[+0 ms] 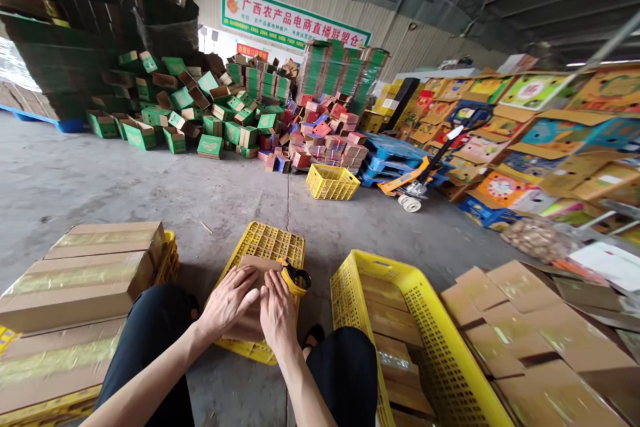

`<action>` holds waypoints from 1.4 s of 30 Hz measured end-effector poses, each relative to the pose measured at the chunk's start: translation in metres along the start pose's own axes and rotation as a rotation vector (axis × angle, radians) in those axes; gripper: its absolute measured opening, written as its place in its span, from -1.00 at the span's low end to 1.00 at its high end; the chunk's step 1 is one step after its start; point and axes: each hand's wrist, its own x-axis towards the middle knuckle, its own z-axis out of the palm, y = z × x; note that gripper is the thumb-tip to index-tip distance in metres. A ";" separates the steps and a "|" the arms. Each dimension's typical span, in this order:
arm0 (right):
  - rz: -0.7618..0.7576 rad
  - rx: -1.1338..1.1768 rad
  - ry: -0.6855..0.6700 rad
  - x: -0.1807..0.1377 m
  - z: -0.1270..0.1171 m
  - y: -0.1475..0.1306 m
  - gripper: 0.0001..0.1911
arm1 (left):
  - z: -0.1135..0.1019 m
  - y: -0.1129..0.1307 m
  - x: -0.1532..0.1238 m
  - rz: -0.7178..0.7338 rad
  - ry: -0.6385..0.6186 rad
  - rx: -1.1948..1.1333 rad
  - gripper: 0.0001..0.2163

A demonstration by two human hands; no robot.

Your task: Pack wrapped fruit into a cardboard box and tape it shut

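Between my knees stands a yellow plastic crate (274, 237), its perforated face up. A small brown cardboard box (259, 263) lies on it, largely covered by my hands. My left hand (231, 299) rests on the box's left part with fingers stretched out. Close beside it, my right hand (277, 307) lies on the box, fingers extended forward and the two thumbs near each other. Just past the right fingers, at the crate's right edge, is a yellow and black tape dispenser (296, 276); whether the right hand touches it I cannot tell.
Taped brown boxes (85, 280) are stacked at left on yellow crates. At right, a long yellow crate (445, 320) holds several boxes, with flattened cardboard (530, 327) beyond it. Farther off are another yellow crate (333, 183), a pallet jack (413, 180) and piled green boxes (210, 145).
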 end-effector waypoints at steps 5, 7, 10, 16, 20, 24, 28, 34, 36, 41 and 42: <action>0.086 0.000 -0.030 0.010 0.004 -0.008 -0.53 | -0.001 0.003 0.011 0.035 -0.083 -0.056 -0.58; 0.092 0.009 -0.041 0.014 0.006 -0.011 -0.54 | -0.003 -0.003 0.012 0.045 -0.088 -0.077 -0.58; 0.081 0.023 -0.046 0.015 0.010 -0.009 -0.55 | 0.000 -0.017 0.010 -0.003 -0.034 -0.089 -0.55; 0.105 0.175 0.047 -0.001 0.022 0.009 -0.47 | 0.019 -0.024 -0.002 -0.118 0.020 -0.138 -0.47; 0.212 0.275 0.065 -0.008 0.027 0.009 -0.46 | 0.026 -0.019 -0.010 -0.170 0.020 -0.136 -0.45; 0.196 0.250 0.076 -0.006 0.025 0.008 -0.44 | 0.023 -0.019 -0.008 -0.183 0.030 -0.171 -0.43; 0.129 0.102 0.013 -0.001 0.010 0.005 -0.41 | 0.005 -0.012 -0.005 -0.249 0.014 -0.298 -0.46; 0.010 0.023 -0.098 0.008 -0.004 -0.031 -0.44 | -0.021 0.007 -0.015 -0.455 0.116 -0.483 -0.50; -0.048 0.064 -0.149 0.015 0.000 -0.044 -0.47 | -0.020 0.007 -0.017 -0.438 0.116 -0.477 -0.50; -0.057 0.077 -0.146 0.027 0.009 -0.048 -0.48 | -0.012 -0.010 -0.017 -0.313 0.128 -0.294 -0.48; -0.042 0.071 -0.128 0.027 0.008 -0.044 -0.49 | -0.011 -0.013 -0.017 -0.289 0.126 -0.260 -0.49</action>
